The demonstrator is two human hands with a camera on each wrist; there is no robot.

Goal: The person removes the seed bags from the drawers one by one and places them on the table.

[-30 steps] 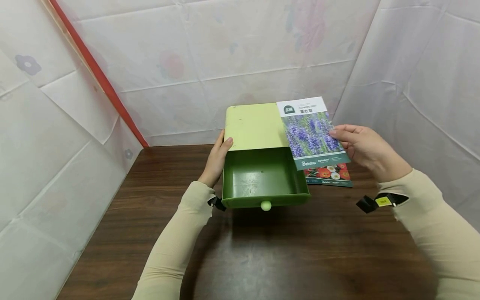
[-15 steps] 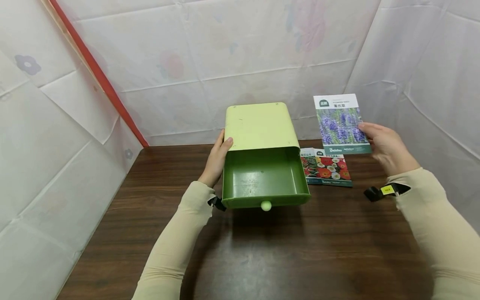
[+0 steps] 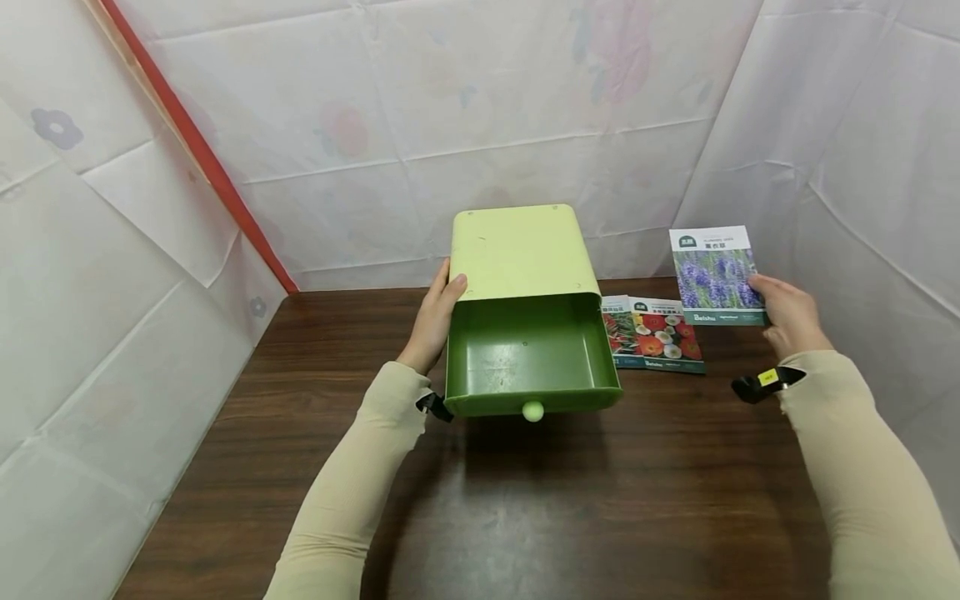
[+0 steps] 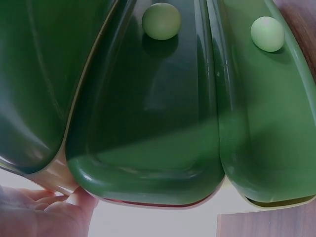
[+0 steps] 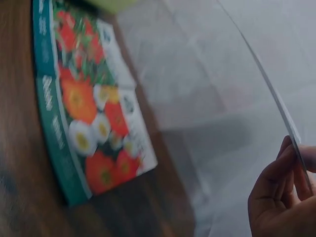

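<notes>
A small green drawer cabinet with a pale yellow-green top point(image 3: 521, 250) stands on the table, its top drawer point(image 3: 532, 404) pulled out and bare inside. My left hand point(image 3: 431, 321) rests against the cabinet's left side, fingers extended along it and thumb at the top's front edge. In the left wrist view, more drawer fronts point(image 4: 148, 113) with round knobs show. To the right, my right hand point(image 3: 793, 317) pinches the right edge of a lavender seed packet point(image 3: 716, 279), holding it above the table. The right wrist view shows this packet point(image 5: 271, 89) edge-on.
Two flower seed packets lie beside the cabinet's right side: a red-flowered packet point(image 3: 621, 332) partly overlapped by a poppy packet point(image 3: 667, 335). Pale patterned sheeting point(image 3: 405, 125) walls the dark wooden table point(image 3: 510, 517) at the back and both sides.
My right hand has carried the lavender packet rightward from over the cabinet's right edge, then lowered it, uncovering the two packets below. The left hand and the cabinet have stayed put.
</notes>
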